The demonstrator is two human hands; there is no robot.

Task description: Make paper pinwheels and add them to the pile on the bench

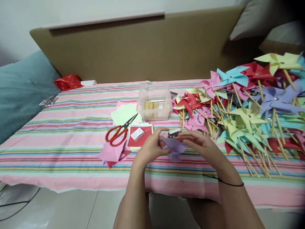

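A piece of purple paper (175,147) with cut flaps is held up low over the striped cloth, in front of me. My left hand (153,143) grips its left side between thumb and fingers. At its right corner, the fingers of my right hand (199,143) are closed on the paper, their tips partly hidden. Just behind the paper lies a small heap of shiny metal fasteners (173,134), perhaps tacks, beside a small white box (177,130). Red-handled scissors (118,133) rest to the left on stacked coloured paper, near a red sheet (137,142) with another small white box (137,134) on it.
A clear plastic tub (154,90) of short wooden sticks (152,105) stands behind my hands. Many finished paper pinwheels (249,116) pile up at the right. Loose pink paper (111,152) lies at left. The striped cloth (59,143) ends near my knees; a red bag (68,82) sits far left.
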